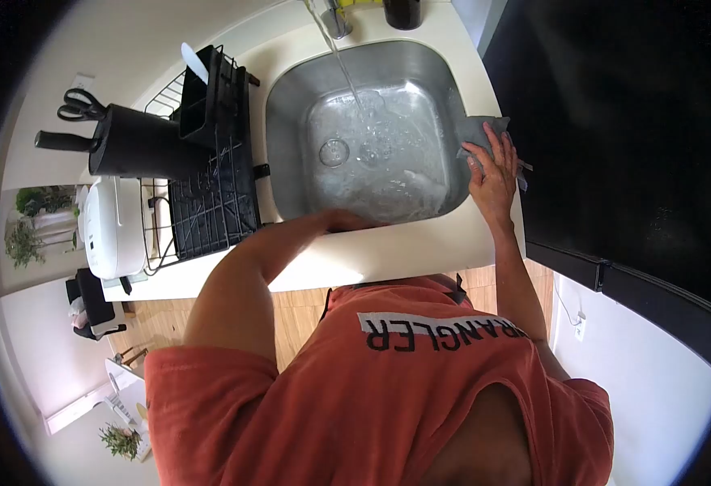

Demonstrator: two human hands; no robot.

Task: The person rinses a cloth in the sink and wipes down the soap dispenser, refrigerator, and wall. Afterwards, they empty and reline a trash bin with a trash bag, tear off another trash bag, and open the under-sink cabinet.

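Note:
My right hand (495,172) lies on a grey cloth (475,130) draped over the right rim of the metal sink (292,101), its fingers stretched out across the fabric. At the near rim, my left hand (347,220) reaches down into the sink; its fingers are hidden, so what they touch does not show. Water (341,65) runs from the faucet (338,23) in a thin stream onto the sink floor. Shallow, rippling water with some whitish foam spreads around the round drain (334,152).
Left of the sink stands a black dish rack (224,198) with a utensil holder (200,105). Beside it are a knife block (133,142) with scissors (82,105) and a white appliance (112,227). A dark bottle or jar (402,13) sits behind the sink; a tall black surface (615,146) borders the right.

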